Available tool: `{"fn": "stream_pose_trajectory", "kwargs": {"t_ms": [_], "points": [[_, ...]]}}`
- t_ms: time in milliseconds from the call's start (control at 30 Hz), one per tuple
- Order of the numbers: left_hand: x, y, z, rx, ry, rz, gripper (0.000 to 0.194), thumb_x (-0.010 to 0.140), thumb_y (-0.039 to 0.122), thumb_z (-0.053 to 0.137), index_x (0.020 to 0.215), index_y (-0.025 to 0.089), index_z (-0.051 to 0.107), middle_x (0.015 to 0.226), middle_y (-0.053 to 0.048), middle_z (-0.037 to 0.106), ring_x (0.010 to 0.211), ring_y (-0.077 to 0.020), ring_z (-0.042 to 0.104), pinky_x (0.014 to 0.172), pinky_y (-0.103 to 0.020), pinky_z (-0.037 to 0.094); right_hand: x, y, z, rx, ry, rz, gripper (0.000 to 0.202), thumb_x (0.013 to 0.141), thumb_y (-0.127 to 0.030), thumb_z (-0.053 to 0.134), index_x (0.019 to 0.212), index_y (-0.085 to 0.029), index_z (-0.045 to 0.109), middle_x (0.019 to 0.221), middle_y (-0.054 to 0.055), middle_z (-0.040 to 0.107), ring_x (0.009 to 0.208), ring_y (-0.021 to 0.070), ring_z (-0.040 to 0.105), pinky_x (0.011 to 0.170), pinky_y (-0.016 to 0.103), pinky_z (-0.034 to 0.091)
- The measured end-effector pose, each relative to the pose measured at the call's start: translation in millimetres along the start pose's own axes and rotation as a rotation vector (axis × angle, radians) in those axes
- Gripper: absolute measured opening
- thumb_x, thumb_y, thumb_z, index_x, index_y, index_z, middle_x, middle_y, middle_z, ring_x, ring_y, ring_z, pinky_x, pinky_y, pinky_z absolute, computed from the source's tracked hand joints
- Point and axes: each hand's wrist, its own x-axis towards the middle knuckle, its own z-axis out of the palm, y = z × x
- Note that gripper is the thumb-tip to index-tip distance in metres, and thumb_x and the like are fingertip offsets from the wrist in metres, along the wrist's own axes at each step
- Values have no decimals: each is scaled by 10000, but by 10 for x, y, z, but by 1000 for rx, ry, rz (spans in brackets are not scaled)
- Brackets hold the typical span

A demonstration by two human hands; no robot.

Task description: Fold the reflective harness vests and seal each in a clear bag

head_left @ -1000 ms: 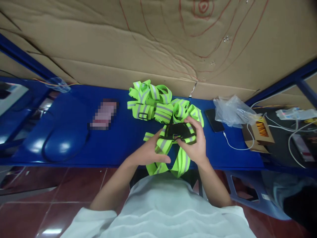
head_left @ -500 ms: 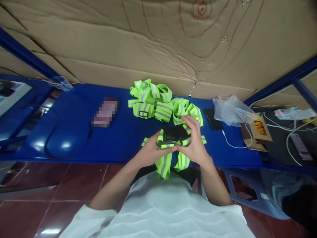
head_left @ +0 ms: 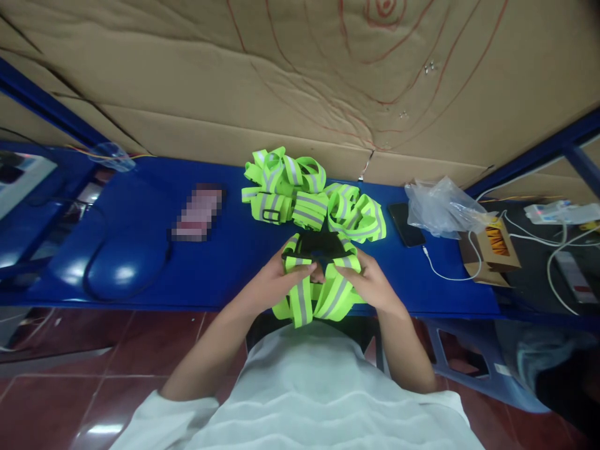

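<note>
Between my two hands is a reflective harness (head_left: pixel 302 299) of neon yellow-green straps with grey stripes and a black panel (head_left: pixel 321 244) at its far end. My left hand (head_left: pixel 276 280) is closed on the left strap, its thumb lying across it. On the other side my right hand (head_left: pixel 368 278) grips the right strap, thumb on top. Both straps hang towards me over the table's front edge. Some fingers are hidden beneath the webbing. Just beyond my hands lie rolled reflective straps (head_left: pixel 309 209), one with a black buckle (head_left: pixel 271 215), and a looser coil (head_left: pixel 359 215) to their right.
A blue table (head_left: pixel 225 275) carries a pixelated pinkish object (head_left: pixel 197 215) at left. To the right are a black phone (head_left: pixel 405 225), a clear plastic bag (head_left: pixel 445 209), a small cardboard box (head_left: pixel 499 247) and white cables. Cardboard (head_left: pixel 187 81) stands behind; a blue-grey plastic stool (head_left: pixel 487 375) is below right.
The harness has been turned and spread, with its black panel now lying flatter and both straps side by side. My hands have moved apart slightly, and my right hand has come down from the panel.
</note>
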Motion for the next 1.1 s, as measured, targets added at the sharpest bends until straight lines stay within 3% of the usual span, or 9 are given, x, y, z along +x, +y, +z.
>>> {"fn": "stream_pose_trajectory", "kwargs": {"t_ms": [133, 233, 367, 533, 633, 733, 867, 967, 1100], "points": [[11, -32, 53, -29, 41, -78, 411, 893, 497, 746, 740, 167, 556, 605, 30, 514, 549, -106, 492, 570, -246, 462, 38, -11, 29, 26, -203, -5, 484, 872, -472, 784, 1269, -205, 701, 1208, 73, 756, 1252, 277, 660, 1095, 445, 540], [37, -50, 112, 14, 107, -80, 342, 850, 468, 796, 839, 153, 663, 724, -6, 627, 667, -139, 579, 645, -258, 511, 72, 0, 114, 59, -294, -16, 511, 877, -453, 783, 1329, -234, 691, 1292, 71, 729, 1333, 271, 615, 1164, 464, 493], [69, -48, 103, 78, 97, 47, 305, 925, 453, 720, 1023, 166, 751, 936, -59, 733, 905, -200, 679, 897, -321, 562, 88, 11, 169, 136, -212, -24, 418, 939, -436, 718, 1305, -232, 716, 1206, 62, 756, 1177, 251, 699, 1072, 427, 561], [112, -47, 20, 105, 64, 9, 383, 945, 515, 677, 1004, 143, 747, 881, -70, 737, 708, -187, 672, 729, -320, 580, 68, 3, 147, 232, -11, 71, 291, 954, -449, 703, 1105, -215, 790, 1066, 53, 782, 997, 252, 737, 952, 414, 595], [146, -71, 36, 188, 122, 38, 361, 936, 484, 706, 1066, 151, 748, 1054, -95, 766, 999, -248, 716, 939, -351, 579, 62, 18, 151, 200, 51, 91, 272, 975, -465, 670, 1031, -234, 801, 1095, 51, 785, 1097, 268, 725, 1037, 427, 564], [170, -101, 61, 227, 139, 32, 365, 949, 470, 691, 1137, 164, 758, 1200, -100, 761, 1246, -285, 653, 1108, -378, 507, 68, 39, 148, 261, 24, 92, 293, 1003, -475, 625, 1116, -255, 783, 1200, 45, 764, 1191, 262, 698, 1128, 442, 517], [176, -98, 65, 200, 119, -31, 394, 896, 444, 741, 1167, 158, 746, 1188, -87, 770, 1169, -287, 690, 1045, -370, 543, 76, 27, 125, 259, -100, 87, 368, 986, -494, 650, 1258, -259, 729, 1251, 58, 745, 1308, 272, 636, 1199, 470, 456], [173, -80, 84, 213, 98, -89, 456, 803, 387, 816, 1187, 162, 718, 1172, -71, 771, 1113, -282, 704, 976, -344, 562, 82, -8, 130, 210, -192, 54, 595, 898, -479, 771, 1433, -271, 614, 1314, 64, 715, 1439, 278, 526, 1269, 476, 366], [171, -101, 128, 244, 89, -114, 393, 765, 345, 792, 1102, 157, 716, 1093, -62, 779, 1037, -273, 713, 884, -323, 580, 97, -24, 147, 280, -204, 80, 818, 797, -504, 858, 1516, -290, 529, 1422, 80, 648, 1423, 300, 541, 1216, 478, 445]]}}
